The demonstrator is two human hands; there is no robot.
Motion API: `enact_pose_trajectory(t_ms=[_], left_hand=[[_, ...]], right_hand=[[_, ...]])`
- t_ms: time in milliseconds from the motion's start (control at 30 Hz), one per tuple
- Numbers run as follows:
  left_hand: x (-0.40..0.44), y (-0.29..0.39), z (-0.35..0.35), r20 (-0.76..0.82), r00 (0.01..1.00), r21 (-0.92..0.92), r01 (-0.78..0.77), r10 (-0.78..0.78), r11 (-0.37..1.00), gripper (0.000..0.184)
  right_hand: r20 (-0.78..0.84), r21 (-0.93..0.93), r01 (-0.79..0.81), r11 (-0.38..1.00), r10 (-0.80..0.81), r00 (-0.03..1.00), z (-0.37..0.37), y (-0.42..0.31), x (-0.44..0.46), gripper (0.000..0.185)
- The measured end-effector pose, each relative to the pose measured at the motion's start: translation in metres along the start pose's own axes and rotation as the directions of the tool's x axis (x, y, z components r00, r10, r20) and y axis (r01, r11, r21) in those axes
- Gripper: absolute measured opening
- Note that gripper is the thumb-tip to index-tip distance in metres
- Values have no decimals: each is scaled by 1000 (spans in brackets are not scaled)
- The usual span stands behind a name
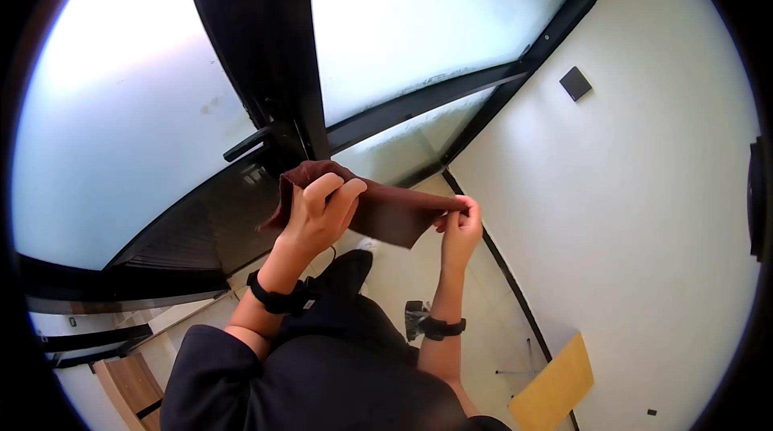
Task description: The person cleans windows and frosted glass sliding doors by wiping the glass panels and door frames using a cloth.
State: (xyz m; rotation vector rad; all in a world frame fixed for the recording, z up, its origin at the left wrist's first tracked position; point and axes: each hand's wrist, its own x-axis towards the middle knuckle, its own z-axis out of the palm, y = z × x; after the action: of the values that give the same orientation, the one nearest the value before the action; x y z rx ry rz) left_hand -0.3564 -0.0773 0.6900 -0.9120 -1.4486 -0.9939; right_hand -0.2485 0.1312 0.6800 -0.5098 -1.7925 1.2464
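A dark reddish-brown cloth (394,213) is stretched between my two hands, in front of a black door frame. My left hand (322,209) grips its bunched left part, fingers curled over the fabric, and a loose edge hangs past the wrist. At the other end, my right hand (460,225) pinches the cloth's corner between thumb and fingers. The middle of the cloth hangs slightly below its upper edge. Black bands are strapped round both wrists.
A black door handle (248,143) lies just beyond my left hand, between frosted glass panels (121,109). To the right is a white wall (644,189) with a dark square plate (576,84). A yellow wooden board (555,387) stands at lower right.
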Motion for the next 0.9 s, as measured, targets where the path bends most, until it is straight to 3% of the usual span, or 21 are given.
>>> enact_pose_trajectory(t_ms=[133, 200, 267, 300, 567, 733, 800, 900], left_hand=[[6, -10, 22, -84, 995, -68, 52, -58, 996, 29], [16, -16, 30, -52, 993, -105, 96, -102, 990, 25], [25, -26, 41, 138, 985, -213, 132, -104, 968, 20], [31, -28, 45, 64, 992, -172, 122, -113, 977, 21], [62, -38, 43, 82, 976, -65, 207, -201, 976, 13], [75, -21, 31, 112, 981, -89, 168, -158, 982, 14], [90, -17, 26, 139, 987, -94, 92, -78, 991, 16], [107, -10, 28, 128, 989, -63, 88, -79, 994, 17]], right_hand=[[-122, 38, 104, 994, -99, 988, -21, -27, 17, 15], [-152, -9, 125, 992, -125, 980, -29, -39, 26, 14], [-173, -85, 201, 976, -213, 962, -33, -46, 40, 14], [-159, -62, 223, 973, -230, 960, -32, -47, 45, 13], [-170, 57, 258, 964, -246, 954, -22, -77, 87, 10], [-179, 11, 258, 966, -252, 951, -38, -86, 96, 7], [-157, 43, 374, 927, -363, 919, -46, -85, 111, 9], [-81, 45, 309, 950, -305, 949, -51, -76, 125, 6]])
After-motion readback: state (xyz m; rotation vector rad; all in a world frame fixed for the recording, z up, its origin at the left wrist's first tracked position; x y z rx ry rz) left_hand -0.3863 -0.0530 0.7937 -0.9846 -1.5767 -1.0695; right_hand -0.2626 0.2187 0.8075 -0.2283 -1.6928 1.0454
